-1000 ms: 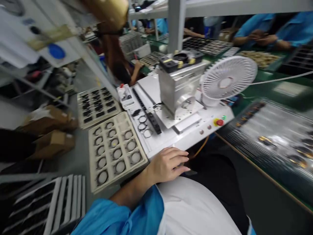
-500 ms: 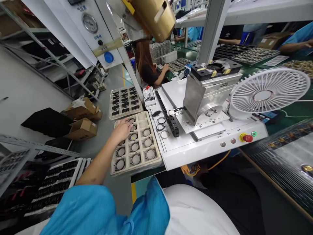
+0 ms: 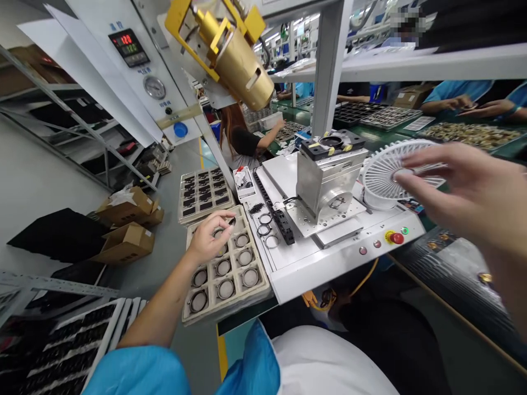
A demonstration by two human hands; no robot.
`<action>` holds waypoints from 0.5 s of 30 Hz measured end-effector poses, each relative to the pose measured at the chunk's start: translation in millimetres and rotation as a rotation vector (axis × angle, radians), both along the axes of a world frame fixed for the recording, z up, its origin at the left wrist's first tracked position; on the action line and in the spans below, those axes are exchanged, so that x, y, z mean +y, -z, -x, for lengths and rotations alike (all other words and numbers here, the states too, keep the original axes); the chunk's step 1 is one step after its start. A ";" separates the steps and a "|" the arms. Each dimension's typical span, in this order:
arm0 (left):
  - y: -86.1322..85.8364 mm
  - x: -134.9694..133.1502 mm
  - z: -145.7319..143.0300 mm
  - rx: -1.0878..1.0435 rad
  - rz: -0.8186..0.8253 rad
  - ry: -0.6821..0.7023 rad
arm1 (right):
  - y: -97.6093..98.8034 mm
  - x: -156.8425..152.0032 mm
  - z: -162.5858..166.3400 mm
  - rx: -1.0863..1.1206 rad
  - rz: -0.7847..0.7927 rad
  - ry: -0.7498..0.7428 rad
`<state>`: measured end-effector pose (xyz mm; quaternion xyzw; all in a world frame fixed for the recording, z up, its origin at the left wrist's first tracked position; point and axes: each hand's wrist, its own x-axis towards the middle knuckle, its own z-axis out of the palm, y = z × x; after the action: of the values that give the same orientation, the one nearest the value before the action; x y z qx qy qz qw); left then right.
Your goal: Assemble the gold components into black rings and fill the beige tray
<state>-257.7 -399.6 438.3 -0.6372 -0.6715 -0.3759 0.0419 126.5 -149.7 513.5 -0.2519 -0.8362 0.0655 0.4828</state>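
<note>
My left hand (image 3: 211,237) is over the tray (image 3: 263,274), its thumb and fingertips pinched on a small dark-rimmed round part (image 3: 233,221) seen nearly edge-on. Below and around it, several round metal-rimmed parts (image 3: 250,277) lie in the tray's compartments, some hidden by the hand. On the right, my right hand (image 3: 465,186) is raised in front of the white fan (image 3: 381,175). Its thumb and fingers are apart, with nothing visible between them. The metal fixture block (image 3: 317,189), topped by a black plate with a round opening (image 3: 331,142), stands between the hands.
A gold cylindrical head (image 3: 247,74) hangs above the machine. Loose rings (image 3: 272,241) lie beside a black cable duct (image 3: 284,225). The red stop button (image 3: 396,238) is on the front edge. Another tray (image 3: 206,192) sits behind. Co-workers' hands (image 3: 465,104) show at back right.
My left hand has risen slightly off the tray with a round part pinched in its fingers. My right hand has come into view from the right. The camera view has shifted.
</note>
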 end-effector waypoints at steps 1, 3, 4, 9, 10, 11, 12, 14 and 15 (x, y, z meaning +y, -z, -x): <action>-6.0 1.6 -8.8 -0.012 -0.030 0.068 | -13.5 7.3 20.0 -0.016 -0.023 -0.066; -14.8 4.5 -22.3 -0.030 -0.069 0.157 | -40.6 24.7 58.2 -0.121 -0.043 -0.160; -17.7 5.4 -26.9 -0.034 -0.084 0.171 | -53.1 33.9 74.1 -0.204 -0.021 -0.173; -27.0 10.7 -36.1 -0.024 -0.233 0.147 | -93.0 69.7 108.5 -0.527 0.172 -0.316; -30.2 14.0 -37.6 -0.024 -0.272 0.148 | -96.0 73.0 108.6 -0.538 0.173 -0.352; -34.4 18.8 -39.8 -0.022 -0.308 0.146 | -97.4 74.7 107.6 -0.519 0.166 -0.379; -39.9 25.4 -42.9 -0.018 -0.341 0.141 | -97.1 74.7 105.8 -0.469 0.156 -0.395; -54.7 44.7 -52.0 -0.007 -0.391 0.125 | -91.3 70.1 100.7 -0.276 0.139 -0.408; -63.9 57.5 -57.8 -0.001 -0.408 0.114 | -86.2 65.8 97.4 -0.149 0.135 -0.407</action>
<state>-199.9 -342.1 502.1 -0.6522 -0.5444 -0.5061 0.1485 29.1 -83.9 599.6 -0.1137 -0.8969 0.1986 0.3784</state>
